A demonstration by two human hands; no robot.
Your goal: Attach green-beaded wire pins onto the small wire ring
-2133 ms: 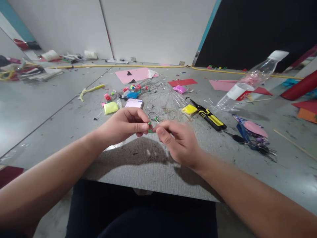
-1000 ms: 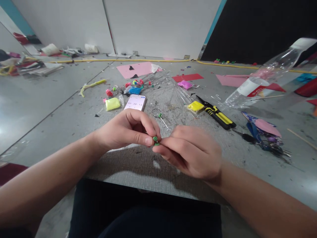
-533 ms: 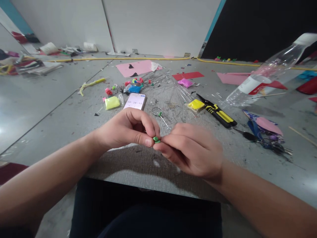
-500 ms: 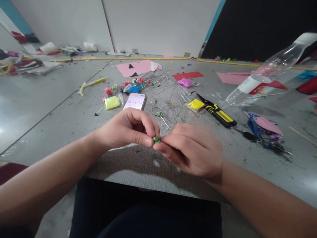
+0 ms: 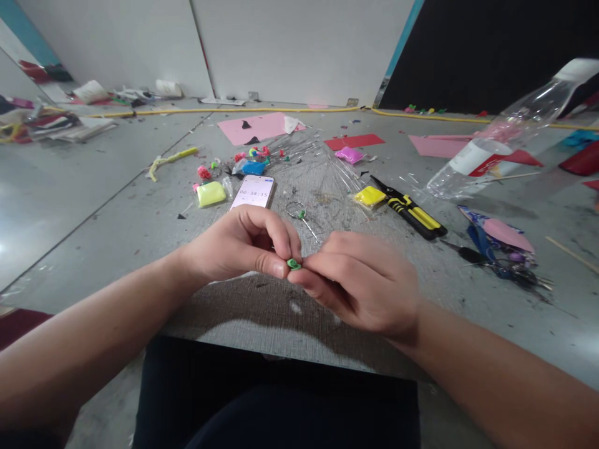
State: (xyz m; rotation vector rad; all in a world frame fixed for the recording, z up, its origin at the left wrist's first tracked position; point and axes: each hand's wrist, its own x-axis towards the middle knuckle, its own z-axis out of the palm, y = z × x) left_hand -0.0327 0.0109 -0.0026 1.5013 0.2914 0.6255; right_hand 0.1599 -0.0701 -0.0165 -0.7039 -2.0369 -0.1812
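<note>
Green and soft, the tiny rolled clay piece [image 5: 294, 264] is pinched between my left hand [image 5: 238, 246] and right hand [image 5: 362, 284] above the grey worktop [image 5: 281, 312]; squeezing harder could flatten it.

Tiny green clay piece [image 5: 294, 264], pinched between fingertips.

Bare forearms without sleeves, no rings or watch; dark trousers [image 5: 276, 399] below
</note>
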